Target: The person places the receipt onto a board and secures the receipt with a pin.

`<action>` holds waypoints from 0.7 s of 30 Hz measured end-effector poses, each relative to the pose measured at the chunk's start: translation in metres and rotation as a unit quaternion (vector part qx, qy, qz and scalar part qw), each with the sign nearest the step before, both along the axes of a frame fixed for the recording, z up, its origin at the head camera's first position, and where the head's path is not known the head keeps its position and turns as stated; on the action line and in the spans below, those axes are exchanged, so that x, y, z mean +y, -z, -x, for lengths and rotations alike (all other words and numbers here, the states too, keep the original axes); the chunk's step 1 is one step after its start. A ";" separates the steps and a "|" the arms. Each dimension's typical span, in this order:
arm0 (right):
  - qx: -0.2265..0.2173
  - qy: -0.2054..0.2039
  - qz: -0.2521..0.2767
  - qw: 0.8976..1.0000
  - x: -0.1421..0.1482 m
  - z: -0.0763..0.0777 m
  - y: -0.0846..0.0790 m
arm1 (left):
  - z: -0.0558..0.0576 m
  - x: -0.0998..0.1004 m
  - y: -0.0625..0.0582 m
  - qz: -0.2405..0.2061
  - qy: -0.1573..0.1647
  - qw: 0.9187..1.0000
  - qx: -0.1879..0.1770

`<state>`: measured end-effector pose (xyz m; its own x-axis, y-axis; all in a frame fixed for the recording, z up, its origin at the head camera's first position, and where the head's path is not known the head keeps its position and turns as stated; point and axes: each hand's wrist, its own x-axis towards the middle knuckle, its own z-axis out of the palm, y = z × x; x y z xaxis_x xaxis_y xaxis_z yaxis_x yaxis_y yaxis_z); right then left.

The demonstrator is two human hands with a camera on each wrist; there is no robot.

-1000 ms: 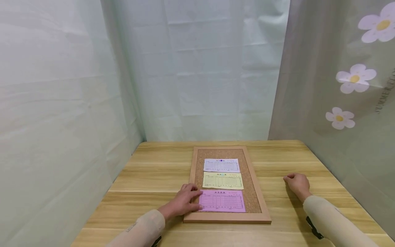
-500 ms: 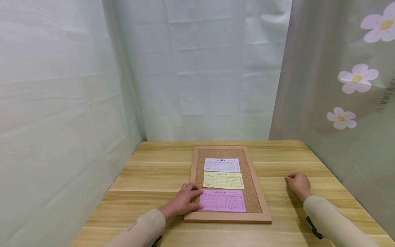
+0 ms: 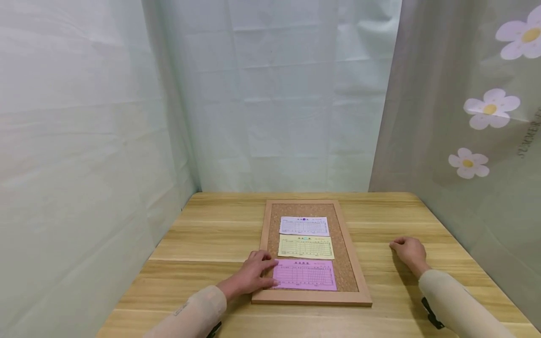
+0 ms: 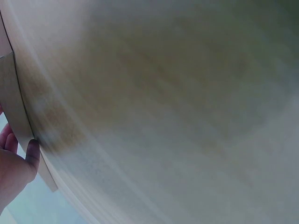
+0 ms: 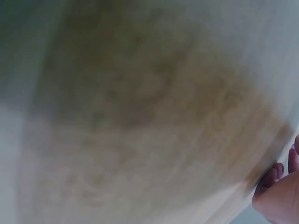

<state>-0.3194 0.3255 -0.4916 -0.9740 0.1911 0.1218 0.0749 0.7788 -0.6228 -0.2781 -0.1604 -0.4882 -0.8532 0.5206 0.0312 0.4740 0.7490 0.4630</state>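
A cork board (image 3: 346,263) in a light wooden frame lies on the table with three printed slips on it. The lilac slip (image 3: 304,228) at the far end bears a purple dot at its top, and the yellow slip (image 3: 306,248) in the middle a pale blue one. Nearest is a pink slip (image 3: 305,275); my left hand (image 3: 249,274) rests its spread thumb and fingertips on that slip's left edge, across the frame. To the right of the board, my right hand (image 3: 410,252) is low at the table, thumb and fingers drawn together. I cannot tell whether they hold something small.
The wood-grain table (image 3: 203,244) runs out to both sides of the board. Pale cloth curtains (image 3: 279,117) enclose it at the back and sides, with white flowers (image 3: 468,163) printed on the right one.
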 end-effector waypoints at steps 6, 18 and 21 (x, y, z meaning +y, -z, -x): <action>0.003 -0.010 -0.002 1.000 0.002 0.000 -0.004 | 0.001 0.000 0.000 -0.002 -0.002 1.000 -0.008; 0.001 -0.004 0.046 0.999 -0.008 0.002 -0.010 | 0.000 0.000 -0.001 -0.006 -0.005 1.000 -0.014; 0.005 0.002 0.057 0.998 -0.013 0.004 -0.011 | 0.000 0.000 -0.001 -0.006 -0.005 1.000 -0.015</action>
<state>-0.3230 0.3127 -0.4805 -0.9721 0.2083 0.1080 0.0717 0.7020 -0.7086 -0.2784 -0.1601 -0.4868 -0.8595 0.5110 0.0109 0.4513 0.7488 0.4854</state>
